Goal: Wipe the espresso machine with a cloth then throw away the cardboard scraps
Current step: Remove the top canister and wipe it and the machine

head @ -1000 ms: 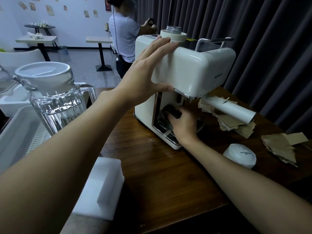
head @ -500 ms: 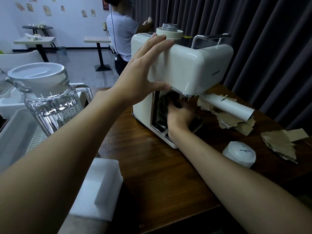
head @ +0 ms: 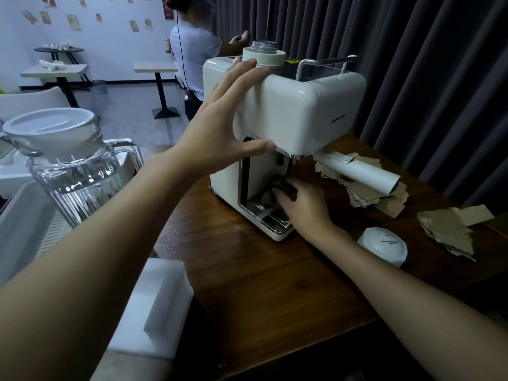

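Note:
A cream espresso machine [head: 299, 116] stands on the dark wooden table [head: 264, 284]. My left hand [head: 220, 125] lies flat against its upper left side, fingers spread, thumb under the front edge. My right hand [head: 305, 207] reaches into the machine's lower recess above the drip tray and grips a dark cloth [head: 277, 188] there; most of the cloth is hidden. Torn cardboard scraps [head: 373, 193] lie right of the machine under a white tube [head: 362, 171]. A second pile of cardboard scraps [head: 448, 229] sits further right.
A ribbed glass pitcher [head: 68, 171] with a lid stands at the left beside a white rack [head: 24, 224]. A white foam block [head: 154, 303] lies at the table's near left edge. A white round cap [head: 383, 244] sits by my right forearm. A person [head: 195, 50] stands behind; dark curtains hang right.
My right hand with the cloth rose inside the recess, then came back down to the drip tray. My left hand stayed braced on the machine's side.

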